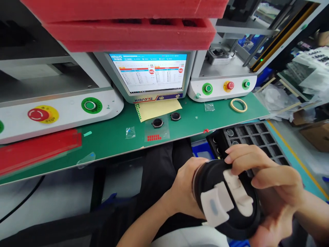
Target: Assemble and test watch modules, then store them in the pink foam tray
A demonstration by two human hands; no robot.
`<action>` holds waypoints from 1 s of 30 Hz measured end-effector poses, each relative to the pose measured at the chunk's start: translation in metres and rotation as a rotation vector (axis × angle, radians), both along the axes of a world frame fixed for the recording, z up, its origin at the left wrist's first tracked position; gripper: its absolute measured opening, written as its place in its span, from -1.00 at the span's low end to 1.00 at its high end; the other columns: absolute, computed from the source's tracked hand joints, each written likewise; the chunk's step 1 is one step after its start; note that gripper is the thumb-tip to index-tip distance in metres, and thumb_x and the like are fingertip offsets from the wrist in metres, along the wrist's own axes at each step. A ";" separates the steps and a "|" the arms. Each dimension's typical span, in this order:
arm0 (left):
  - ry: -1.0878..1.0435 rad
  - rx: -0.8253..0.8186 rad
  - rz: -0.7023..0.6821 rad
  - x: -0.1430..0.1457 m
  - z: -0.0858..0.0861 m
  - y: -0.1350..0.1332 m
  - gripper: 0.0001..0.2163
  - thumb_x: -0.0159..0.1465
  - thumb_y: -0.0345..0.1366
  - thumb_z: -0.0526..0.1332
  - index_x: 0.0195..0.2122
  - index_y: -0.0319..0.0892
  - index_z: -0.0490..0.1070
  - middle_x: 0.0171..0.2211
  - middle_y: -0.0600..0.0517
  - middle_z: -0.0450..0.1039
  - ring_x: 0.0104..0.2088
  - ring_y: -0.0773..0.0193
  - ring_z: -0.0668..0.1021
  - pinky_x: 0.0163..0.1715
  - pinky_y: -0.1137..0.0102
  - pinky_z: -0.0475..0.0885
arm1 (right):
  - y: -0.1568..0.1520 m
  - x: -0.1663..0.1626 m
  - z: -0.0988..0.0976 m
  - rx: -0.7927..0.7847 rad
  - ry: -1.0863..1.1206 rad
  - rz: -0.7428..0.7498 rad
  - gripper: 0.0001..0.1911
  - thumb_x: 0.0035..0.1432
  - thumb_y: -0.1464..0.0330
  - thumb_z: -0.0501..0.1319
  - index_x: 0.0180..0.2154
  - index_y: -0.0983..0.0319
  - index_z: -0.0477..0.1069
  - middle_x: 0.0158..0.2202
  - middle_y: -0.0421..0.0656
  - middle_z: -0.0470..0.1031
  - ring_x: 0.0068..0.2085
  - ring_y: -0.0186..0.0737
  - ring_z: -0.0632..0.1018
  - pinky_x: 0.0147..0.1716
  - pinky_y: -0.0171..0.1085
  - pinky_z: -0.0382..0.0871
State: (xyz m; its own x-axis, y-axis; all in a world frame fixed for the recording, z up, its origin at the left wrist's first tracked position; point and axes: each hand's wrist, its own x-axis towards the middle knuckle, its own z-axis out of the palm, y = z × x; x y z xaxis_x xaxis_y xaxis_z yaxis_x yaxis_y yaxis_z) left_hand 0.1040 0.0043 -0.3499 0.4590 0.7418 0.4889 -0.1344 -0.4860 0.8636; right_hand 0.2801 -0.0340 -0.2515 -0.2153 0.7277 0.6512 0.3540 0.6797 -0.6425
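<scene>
A drinking cup (218,171) with a round black lid and off-white flip pieces is held close to my body, top tilted toward the camera. My left hand (186,188) is wrapped around its side, below the lid. My right hand (276,188) grips the lid's far edge, fingertips on the rim and thumb low on the side. One off-white flap (217,206) stands raised from the lid; another off-white piece (239,192) lies in a groove beside it. Most of the cup's body is hidden by the lid and my left hand.
Two watch cases (157,123) lie on the green bench (113,137), near yellow paper (159,109). A tape roll (238,105) rests at right. Behind are a monitor (154,75), button panels (226,87) and red foam trays (138,36). A black compartment tray (254,137) stands right.
</scene>
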 end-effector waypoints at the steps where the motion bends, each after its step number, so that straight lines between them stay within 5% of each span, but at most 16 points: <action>1: -0.041 0.027 -0.036 0.000 0.003 0.001 -0.28 0.02 0.23 0.32 0.09 -0.13 0.35 -0.16 -0.08 0.54 -0.19 0.05 0.61 -0.17 0.19 0.58 | 0.000 0.001 -0.001 0.003 0.008 -0.008 -0.29 -0.21 -0.15 0.36 -0.12 0.12 0.26 -0.33 -0.16 0.41 -0.24 -0.06 0.49 -0.15 0.01 0.40; 10: -0.137 0.117 -0.079 0.002 -0.001 0.003 -0.36 0.18 0.17 0.22 0.16 -0.14 0.23 -0.10 -0.16 0.49 -0.12 0.04 0.59 -0.13 0.15 0.55 | -0.007 0.002 -0.003 0.034 -0.025 -0.006 -0.45 -0.09 0.09 0.36 -0.09 0.15 0.29 -0.25 -0.15 0.42 -0.19 -0.07 0.52 -0.09 -0.02 0.46; 14: -0.134 0.194 0.033 0.002 -0.009 0.004 -0.39 0.24 0.05 0.21 0.23 -0.07 0.14 -0.06 -0.19 0.47 -0.07 -0.02 0.57 -0.15 0.09 0.57 | -0.021 -0.002 0.008 -0.122 -0.192 -0.074 -0.13 -0.14 0.00 0.38 0.15 0.13 0.14 0.12 0.01 0.27 0.12 0.15 0.42 0.03 0.02 0.43; 17: -0.117 0.316 0.205 0.003 -0.011 0.006 -0.44 0.28 -0.07 0.18 0.26 -0.12 0.13 -0.02 -0.22 0.44 -0.03 -0.02 0.54 -0.12 0.04 0.54 | -0.029 -0.009 0.024 -0.328 -0.376 -0.167 0.13 -0.20 -0.02 0.43 0.27 0.14 -0.10 0.21 0.10 0.21 0.19 0.24 0.37 0.07 0.07 0.40; 20: -0.061 0.441 0.328 0.004 -0.011 0.008 -0.45 0.29 -0.11 0.17 0.24 -0.24 0.16 -0.01 -0.27 0.40 -0.03 -0.03 0.52 -0.11 0.02 0.52 | -0.027 -0.019 0.040 -0.457 -0.591 -0.246 0.14 -0.20 0.04 0.45 0.26 0.18 -0.13 0.14 0.14 0.31 0.08 0.20 0.47 -0.05 0.05 0.47; 24: 0.037 0.500 0.415 0.010 -0.009 0.006 -0.44 0.25 -0.13 0.20 0.21 -0.29 0.17 -0.05 -0.28 0.40 -0.07 -0.02 0.52 -0.19 0.05 0.54 | -0.010 -0.028 0.052 -0.685 -0.784 -0.296 -0.10 -0.17 0.15 0.40 0.15 0.21 0.06 0.06 0.11 0.37 -0.06 0.17 0.53 -0.23 0.01 0.48; 27: 0.066 0.484 0.457 0.018 -0.012 0.001 -0.41 0.19 -0.16 0.25 0.19 -0.28 0.16 -0.07 -0.27 0.41 -0.09 -0.02 0.52 -0.21 0.06 0.54 | 0.002 -0.027 0.055 -0.952 -0.878 -0.280 -0.18 -0.19 0.22 0.34 0.12 0.25 0.13 -0.03 0.05 0.40 -0.25 0.07 0.56 -0.37 -0.07 0.42; 30: 0.062 0.460 0.457 0.026 -0.018 -0.005 -0.37 0.12 -0.18 0.29 0.18 -0.31 0.17 -0.08 -0.28 0.40 -0.11 -0.04 0.52 -0.20 0.05 0.53 | 0.006 -0.023 0.053 -1.044 -0.908 -0.228 -0.30 -0.21 0.33 0.23 0.05 0.24 0.15 -0.17 -0.07 0.40 -0.45 -0.12 0.50 -0.54 -0.22 0.23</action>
State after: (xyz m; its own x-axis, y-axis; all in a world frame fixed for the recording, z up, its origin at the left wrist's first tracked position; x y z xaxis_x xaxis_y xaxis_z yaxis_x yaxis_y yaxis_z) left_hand 0.1302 -0.0002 -0.3682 0.1840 0.5904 0.7859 0.2171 -0.8042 0.5533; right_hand 0.2574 -0.0283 -0.1990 -0.0774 0.8592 -0.5058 0.9497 -0.0908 -0.2997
